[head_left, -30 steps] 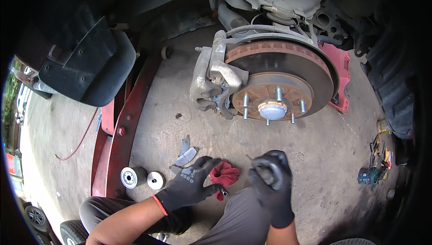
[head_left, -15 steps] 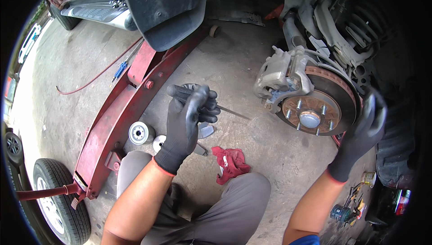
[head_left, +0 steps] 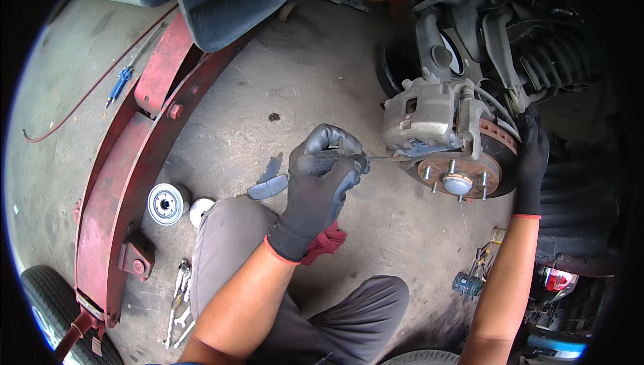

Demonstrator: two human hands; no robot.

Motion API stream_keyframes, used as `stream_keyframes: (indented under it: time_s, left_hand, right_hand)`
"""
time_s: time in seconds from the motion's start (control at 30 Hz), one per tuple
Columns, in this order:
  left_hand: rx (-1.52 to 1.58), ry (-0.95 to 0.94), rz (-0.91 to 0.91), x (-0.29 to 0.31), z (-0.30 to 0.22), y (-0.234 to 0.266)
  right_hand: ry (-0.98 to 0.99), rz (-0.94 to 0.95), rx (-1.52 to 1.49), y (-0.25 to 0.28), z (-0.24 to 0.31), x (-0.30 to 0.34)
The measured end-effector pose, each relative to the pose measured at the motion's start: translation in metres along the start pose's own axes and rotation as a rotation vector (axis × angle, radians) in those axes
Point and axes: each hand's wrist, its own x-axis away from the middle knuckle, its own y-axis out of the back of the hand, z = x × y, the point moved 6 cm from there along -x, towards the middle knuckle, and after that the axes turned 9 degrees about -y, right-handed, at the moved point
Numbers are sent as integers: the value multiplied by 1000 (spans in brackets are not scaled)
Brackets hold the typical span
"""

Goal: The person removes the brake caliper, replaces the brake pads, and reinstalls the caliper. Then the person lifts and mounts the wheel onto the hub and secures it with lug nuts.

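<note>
My left hand (head_left: pixel 322 177), in a black glove, is closed round the dark handle of a screwdriver (head_left: pixel 386 159). Its thin shaft points right, and the tip is at the lower edge of the grey brake caliper (head_left: pixel 419 118). The caliper straddles a rusty-edged brake disc (head_left: pixel 502 164) with bare wheel studs around a silver hub cap (head_left: pixel 457 184). My right hand (head_left: pixel 533 153), gloved too, rests along the disc's far right rim with its fingers stretched upward. Its fingertips are partly lost among the dark suspension parts.
A red floor jack (head_left: pixel 111 184) runs along the left. Near my knee are an oil filter (head_left: pixel 168 204), a brake pad (head_left: pixel 267 188), a red rag (head_left: pixel 325 243) and several wrenches (head_left: pixel 178 304). A blue air gun (head_left: pixel 121 84) lies far left; a coil spring (head_left: pixel 553 73) stands behind the disc.
My left hand has moved right, bringing the screwdriver tip to the caliper. My right hand has settled against the disc's right side. The view has shifted toward the wheel hub.
</note>
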Motion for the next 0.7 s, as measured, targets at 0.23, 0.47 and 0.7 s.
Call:
stream_keyframes:
  time_s: [0.23,0.47,0.7]
  left_hand:
    - [-33,-133,189,-17,13,-11]
    - [-284,-406,479,-37,-15,-36]
    - [-424,-445,710,-62,-26,-72]
  right_hand:
    - [-29,57,36,-1,3,0]
    - [-105,47,-117,4,12,4]
    - [-121,55,-207,4,21,1]
